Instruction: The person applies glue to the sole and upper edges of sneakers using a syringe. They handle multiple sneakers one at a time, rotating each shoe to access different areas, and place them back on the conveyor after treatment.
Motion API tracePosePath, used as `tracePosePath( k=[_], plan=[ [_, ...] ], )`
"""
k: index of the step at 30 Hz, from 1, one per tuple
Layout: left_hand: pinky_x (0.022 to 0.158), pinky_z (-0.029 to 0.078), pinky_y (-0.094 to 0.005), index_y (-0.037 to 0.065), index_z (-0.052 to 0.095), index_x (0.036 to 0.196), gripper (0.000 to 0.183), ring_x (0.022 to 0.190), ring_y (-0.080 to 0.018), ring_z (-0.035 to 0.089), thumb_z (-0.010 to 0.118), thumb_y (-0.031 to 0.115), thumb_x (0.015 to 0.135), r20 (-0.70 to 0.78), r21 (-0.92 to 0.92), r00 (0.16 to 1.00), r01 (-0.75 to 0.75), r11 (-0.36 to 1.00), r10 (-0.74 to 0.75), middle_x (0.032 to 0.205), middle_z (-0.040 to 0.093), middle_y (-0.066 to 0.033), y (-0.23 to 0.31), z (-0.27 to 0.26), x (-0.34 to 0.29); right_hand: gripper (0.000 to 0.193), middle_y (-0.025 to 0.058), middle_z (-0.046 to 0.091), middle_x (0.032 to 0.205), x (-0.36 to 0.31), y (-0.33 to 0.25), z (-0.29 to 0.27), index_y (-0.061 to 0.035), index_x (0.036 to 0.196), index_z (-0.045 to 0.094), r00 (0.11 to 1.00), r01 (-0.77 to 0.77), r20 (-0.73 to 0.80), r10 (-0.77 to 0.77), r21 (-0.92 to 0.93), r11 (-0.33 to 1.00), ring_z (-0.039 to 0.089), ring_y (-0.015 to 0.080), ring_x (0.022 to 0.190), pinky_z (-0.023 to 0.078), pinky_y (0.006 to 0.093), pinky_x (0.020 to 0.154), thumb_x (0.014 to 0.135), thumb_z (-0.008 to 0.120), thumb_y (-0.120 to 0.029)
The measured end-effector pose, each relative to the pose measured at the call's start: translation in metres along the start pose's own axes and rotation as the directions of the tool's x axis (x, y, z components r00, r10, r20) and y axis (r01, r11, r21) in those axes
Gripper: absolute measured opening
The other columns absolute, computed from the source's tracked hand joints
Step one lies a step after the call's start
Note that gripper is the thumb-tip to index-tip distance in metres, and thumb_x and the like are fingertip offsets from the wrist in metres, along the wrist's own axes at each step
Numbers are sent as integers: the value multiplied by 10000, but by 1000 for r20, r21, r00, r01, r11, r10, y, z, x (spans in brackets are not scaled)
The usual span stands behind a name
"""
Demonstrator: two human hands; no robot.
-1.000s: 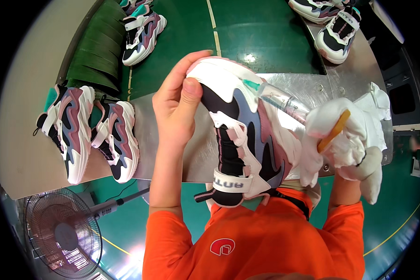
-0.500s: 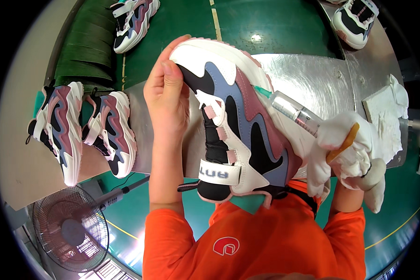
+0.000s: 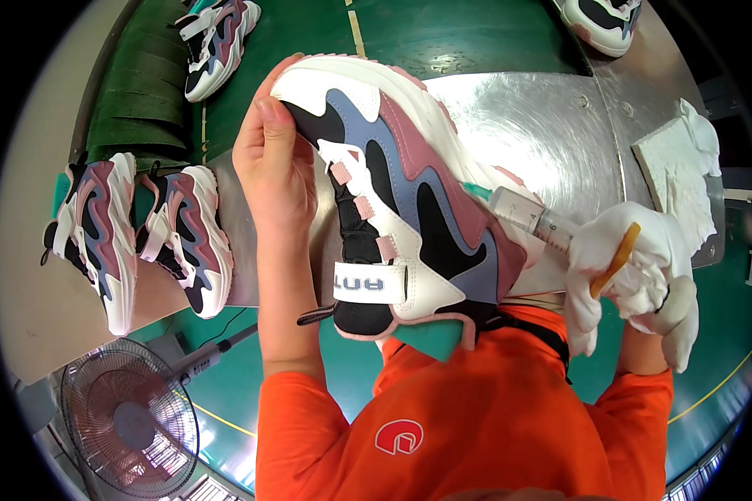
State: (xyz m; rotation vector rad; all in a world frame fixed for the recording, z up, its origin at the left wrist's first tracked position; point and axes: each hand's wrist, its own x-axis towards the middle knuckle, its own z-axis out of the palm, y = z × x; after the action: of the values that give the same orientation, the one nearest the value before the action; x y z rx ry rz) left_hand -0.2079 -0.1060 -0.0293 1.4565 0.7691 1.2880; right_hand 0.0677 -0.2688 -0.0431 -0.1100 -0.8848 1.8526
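A chunky sneaker (image 3: 409,192) fills the centre of the frame, built of smooth panels in white, slate blue, dusty pink and black, with a thick white moulded sole, pink lace loops and a white strap across a black knit tongue; its long axis runs from the toe at upper centre-left down to the padded collar at lower centre, close to the orange shirt (image 3: 468,417); the left hand (image 3: 267,159), bare, wraps the toe end with fingers pressed together on the sole edge and the thumb on the upper; the right hand (image 3: 631,267), in a white cloth glove, is curled shut around a clear plastic syringe (image 3: 526,213) with a teal tip touching the pink side panel at centre right, and a thin amber stick (image 3: 617,259); beneath lies a brushed-metal desk (image 3: 543,117); a matching pair of sneakers (image 3: 138,234) stands at the left; a wire-caged fan (image 3: 129,417) sits lower left.
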Motion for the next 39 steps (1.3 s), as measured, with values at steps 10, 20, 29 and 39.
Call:
tracePosePath(
  k=[10,20,29,39],
  plan=[
    [947,453,-291,-74,524,1254,445,1063,-171,590,491,291,1001,-27,-112,997,68,991,-72,1164,613,-132,0,4,-1,861,316,514,1055,-17,-10,15,242,1198,371,998,-23,61,26,-52,998,643,325,849,592,327,641,582,877,-84],
    [870,473,-257,-63,561,1213,418,1004,-143,604,492,292,1003,-85,-35,991,105,994,-108,1114,635,-102,-3,2,1,910,291,535,1002,-32,-14,15,255,1219,338,999,-30,9,31,-36,999,644,319,824,592,332,651,581,880,-101],
    [518,323,-133,-9,632,1108,368,602,20,419,531,325,988,-238,76,930,305,949,-279,770,561,71,-14,-8,6,974,293,531,979,-48,0,-8,265,1220,314,991,128,45,-130,46,991,640,334,819,598,356,638,554,907,-127],
    [464,292,-192,42,659,903,394,528,-11,408,574,424,949,-297,274,909,375,886,-292,630,500,73,-14,-6,12,1022,291,523,983,-53,34,-28,266,1230,297,933,342,55,-356,180,922,636,345,831,605,381,647,526,930,-120]
  ],
)
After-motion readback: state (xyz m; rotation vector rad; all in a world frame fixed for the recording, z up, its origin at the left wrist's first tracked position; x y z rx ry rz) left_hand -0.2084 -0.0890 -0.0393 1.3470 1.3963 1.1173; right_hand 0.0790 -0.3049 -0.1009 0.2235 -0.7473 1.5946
